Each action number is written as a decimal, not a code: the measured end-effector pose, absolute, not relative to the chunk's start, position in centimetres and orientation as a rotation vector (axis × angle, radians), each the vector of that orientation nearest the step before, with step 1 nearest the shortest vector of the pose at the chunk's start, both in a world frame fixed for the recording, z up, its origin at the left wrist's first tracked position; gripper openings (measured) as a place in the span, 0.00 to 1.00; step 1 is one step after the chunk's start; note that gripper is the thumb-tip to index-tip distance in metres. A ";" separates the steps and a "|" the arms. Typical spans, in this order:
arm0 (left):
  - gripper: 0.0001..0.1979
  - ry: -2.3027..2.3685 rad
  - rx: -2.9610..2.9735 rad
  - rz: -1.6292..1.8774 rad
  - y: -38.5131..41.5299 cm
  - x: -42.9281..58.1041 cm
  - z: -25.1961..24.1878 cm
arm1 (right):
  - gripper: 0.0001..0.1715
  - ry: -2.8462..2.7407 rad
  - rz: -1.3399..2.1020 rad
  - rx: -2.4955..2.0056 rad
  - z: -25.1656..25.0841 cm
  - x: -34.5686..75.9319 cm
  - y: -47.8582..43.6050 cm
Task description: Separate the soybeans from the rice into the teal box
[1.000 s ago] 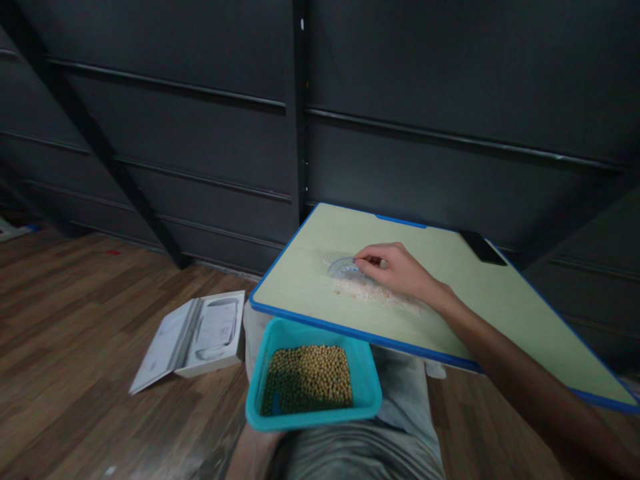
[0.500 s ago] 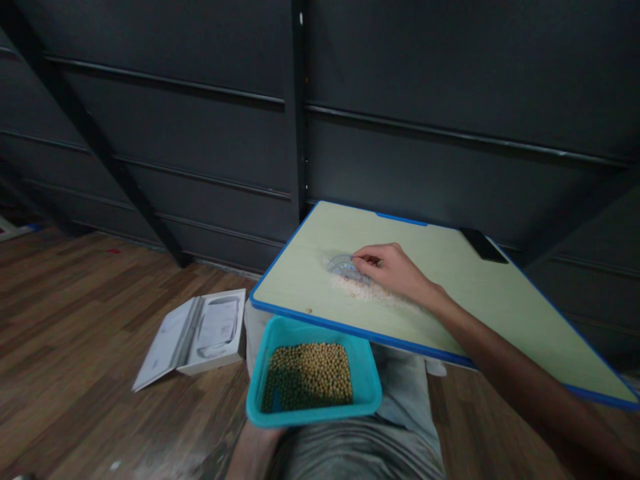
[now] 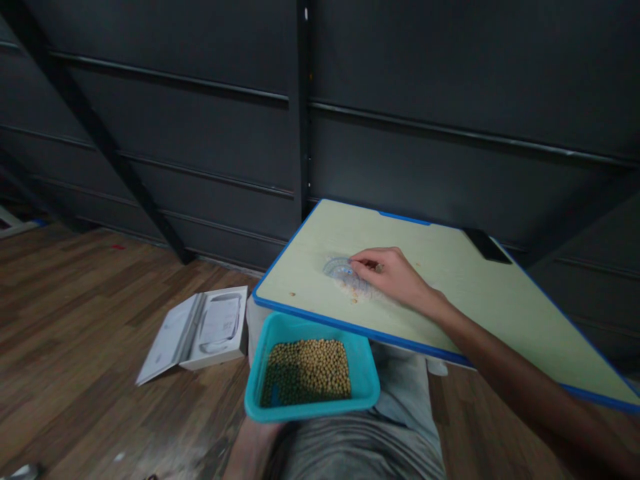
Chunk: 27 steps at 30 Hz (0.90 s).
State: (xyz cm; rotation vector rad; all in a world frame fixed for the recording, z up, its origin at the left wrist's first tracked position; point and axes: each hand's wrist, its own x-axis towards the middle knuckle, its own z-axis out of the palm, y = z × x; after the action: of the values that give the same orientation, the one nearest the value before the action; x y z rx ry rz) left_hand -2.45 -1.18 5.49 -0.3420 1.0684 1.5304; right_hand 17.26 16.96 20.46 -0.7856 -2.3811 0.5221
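Note:
My right hand is closed in a pinch on the edge of a clear protractor, which lies low over the board. Under and beside the protractor is a pile of white rice-like grains, with a few tan beans at its near edge. A small round tan thing shows by my curled fingers; I cannot make out what it is. Below the board's near edge stands a turquoise plastic basket holding many round beans. My left forearm runs up beneath the basket, and that hand is hidden.
A lap board with blue edging spans the middle and right. A black phone lies at its far right. One loose bean is near its left edge. An opened white box sits left on the wooden floor. A dark panelled wall stands behind.
My right hand has shifted slightly left with the protractor over the grains. Several beans now lie nearer the board's front edge, and one lies farther left. The view has tilted slightly.

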 end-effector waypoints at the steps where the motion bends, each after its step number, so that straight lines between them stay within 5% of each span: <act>1: 0.38 1.072 -0.326 1.519 -1.2 -2.5 5.3 | 0.12 -2.387 0.519 -0.789 20.4 17.3 16.9; 19: 0.33 0.812 -0.348 1.538 -1.8 -3.6 1.2 | 0.12 -2.390 0.595 -0.748 20.2 16.5 15.3; 27: 0.41 1.031 -0.357 1.516 -1.3 -2.6 5.3 | 0.11 -2.417 0.571 -0.700 20.5 16.1 14.6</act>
State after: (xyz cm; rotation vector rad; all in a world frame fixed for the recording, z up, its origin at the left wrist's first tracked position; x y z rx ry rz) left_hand -2.59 -1.28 5.30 -0.3570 1.0309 1.5161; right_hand 16.14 14.57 20.51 -0.6995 -2.4174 0.5714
